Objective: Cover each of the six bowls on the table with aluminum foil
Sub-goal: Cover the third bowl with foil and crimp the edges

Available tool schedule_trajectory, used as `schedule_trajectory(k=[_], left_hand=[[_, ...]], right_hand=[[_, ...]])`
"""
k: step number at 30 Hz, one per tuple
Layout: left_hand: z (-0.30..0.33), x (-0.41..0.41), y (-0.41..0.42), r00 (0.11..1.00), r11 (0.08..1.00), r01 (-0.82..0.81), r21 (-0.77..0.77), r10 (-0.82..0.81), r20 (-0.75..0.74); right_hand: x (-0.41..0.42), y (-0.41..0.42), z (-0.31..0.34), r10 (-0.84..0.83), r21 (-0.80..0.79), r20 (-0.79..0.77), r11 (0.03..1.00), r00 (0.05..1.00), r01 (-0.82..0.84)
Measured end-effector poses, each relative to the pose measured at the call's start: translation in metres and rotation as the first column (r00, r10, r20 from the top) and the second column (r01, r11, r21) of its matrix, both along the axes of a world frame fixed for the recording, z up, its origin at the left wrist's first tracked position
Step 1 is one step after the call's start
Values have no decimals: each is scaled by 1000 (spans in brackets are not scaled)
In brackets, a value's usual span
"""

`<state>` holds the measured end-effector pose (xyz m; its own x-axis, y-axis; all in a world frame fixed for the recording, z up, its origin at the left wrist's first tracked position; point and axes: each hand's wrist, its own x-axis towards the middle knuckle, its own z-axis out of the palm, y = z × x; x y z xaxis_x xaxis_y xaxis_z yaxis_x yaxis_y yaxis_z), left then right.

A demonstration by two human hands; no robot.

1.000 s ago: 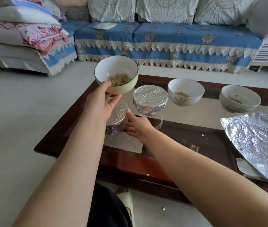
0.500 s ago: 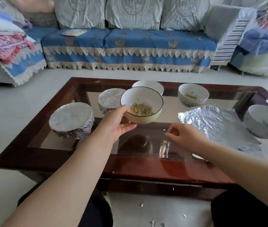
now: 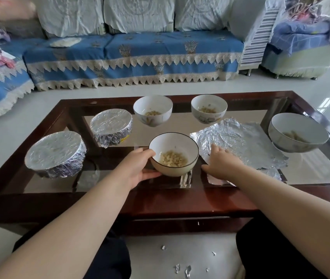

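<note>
My left hand grips the rim and side of a cream bowl with a dark rim, holding pale kernels, near the front middle of the glass table. My right hand reaches onto the near left corner of a crumpled aluminum foil sheet, fingers spread on it. Two foil-covered bowls stand at the left: one near, one farther back. Three uncovered bowls stand at the back middle, back right and far right.
The glass top sits in a dark wooden table frame. A small foil scrap lies by the held bowl. Torn foil bits litter the floor by my knees. A blue-covered sofa stands beyond the table.
My left hand carried the cream bowl from the left end of the table down to the front middle. My right hand left the covered bowl and moved right onto the foil sheet.
</note>
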<state>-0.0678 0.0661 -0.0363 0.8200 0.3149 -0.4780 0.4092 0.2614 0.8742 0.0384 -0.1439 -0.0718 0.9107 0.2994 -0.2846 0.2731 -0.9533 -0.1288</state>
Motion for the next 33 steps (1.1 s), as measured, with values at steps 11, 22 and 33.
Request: schedule_trajectory(k=[11, 22, 33], left_hand=[[2, 5, 5, 984, 976, 149, 160, -131, -117], [5, 20, 34, 999, 907, 36, 420, -33, -16], [11, 21, 52, 1000, 977, 28, 212, -29, 1]], right_hand=[[-21, 11, 18, 43, -120, 163, 992, 986, -23], [-50, 5, 71, 117, 50, 627, 981, 771, -189], [-82, 34, 26, 620, -180, 531, 749, 578, -638]])
